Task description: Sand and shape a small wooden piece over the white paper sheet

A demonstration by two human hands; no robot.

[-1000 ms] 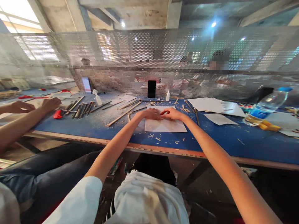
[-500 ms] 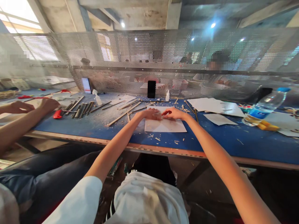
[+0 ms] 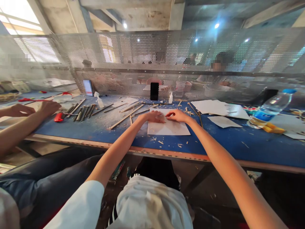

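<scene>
A sheet of white paper (image 3: 169, 129) lies on the blue tabletop before me. My left hand (image 3: 156, 116) rests on its upper part, palm down with the fingers stretched out to the right. Close beside it, above the same sheet, my right hand (image 3: 177, 115) has its fingers bent and drawn together at the tips. Whatever those fingertips hold, if anything, is too small to make out. Pale wood shavings (image 3: 161, 142) are scattered just below the sheet.
A dark phone (image 3: 154, 91) and a small white bottle (image 3: 171, 98) stand at the back. To the left lie wooden sticks (image 3: 126, 117), a red-handled tool (image 3: 58, 117) and a co-worker's hands (image 3: 49, 108). On the right are more papers (image 3: 220, 108) and a water bottle (image 3: 270, 109).
My right hand has shifted very slightly, its fingertips a little to the right over the paper. My left hand stays where it was.
</scene>
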